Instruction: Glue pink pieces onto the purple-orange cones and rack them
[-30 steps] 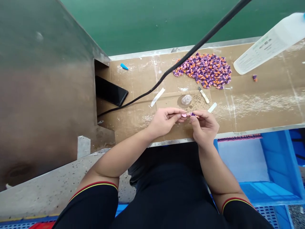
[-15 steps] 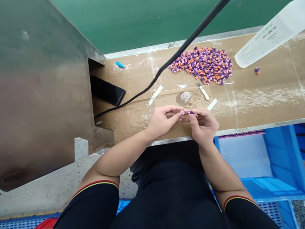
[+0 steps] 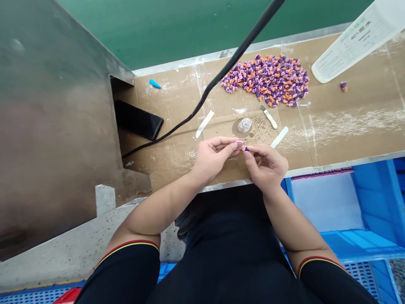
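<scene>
My left hand [image 3: 212, 157] pinches a small pink piece [image 3: 239, 144] between thumb and index finger. Close at its right, my right hand [image 3: 268, 165] is closed on a small purple piece [image 3: 245, 149], partly hidden by the fingertips. The two pieces are very near each other; whether they touch is unclear. Just beyond my hands stands a small clear cup [image 3: 244, 125] on a wet-spotted cardboard patch. A white-handled knife [image 3: 270, 118] lies to its right. Farther back is a heap of purple, pink and orange pieces [image 3: 268, 80].
A black cable [image 3: 205, 95] crosses over the cardboard-covered table [image 3: 335, 143]. A phone [image 3: 138, 120] and a blue cap [image 3: 155, 83] are at the left, beside a metal housing [image 3: 63, 126]. White strips flank the cup. A large bottle [image 3: 354, 44] is back right; blue crates [image 3: 376, 198] stand below.
The camera view has shifted slightly. My hands have brought the pink and purple pieces closer together, and the pink piece now appears more tilted.
</scene>
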{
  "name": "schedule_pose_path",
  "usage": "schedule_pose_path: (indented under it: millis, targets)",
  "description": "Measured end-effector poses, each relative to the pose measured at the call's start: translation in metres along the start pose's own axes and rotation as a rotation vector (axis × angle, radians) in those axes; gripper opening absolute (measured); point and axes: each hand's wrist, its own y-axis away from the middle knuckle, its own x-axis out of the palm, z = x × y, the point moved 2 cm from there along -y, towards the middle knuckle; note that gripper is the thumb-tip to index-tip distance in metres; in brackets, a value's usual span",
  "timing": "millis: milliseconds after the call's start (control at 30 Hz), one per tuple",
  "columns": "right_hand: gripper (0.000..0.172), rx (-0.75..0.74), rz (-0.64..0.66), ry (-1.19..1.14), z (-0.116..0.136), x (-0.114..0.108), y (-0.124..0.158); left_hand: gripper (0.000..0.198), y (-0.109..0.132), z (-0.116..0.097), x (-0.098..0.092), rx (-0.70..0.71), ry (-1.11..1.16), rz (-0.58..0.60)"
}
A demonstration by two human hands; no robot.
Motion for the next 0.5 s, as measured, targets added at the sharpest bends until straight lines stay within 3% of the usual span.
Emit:
schedule_pose_path:
  millis: [500]
  targets:
    - [0.007,-0.139,-0.085,0.098,0.0052,0.0019,-0.0038,0.041,0.0016,0.0013,-0.0017,0.085,-0.063,0.075]
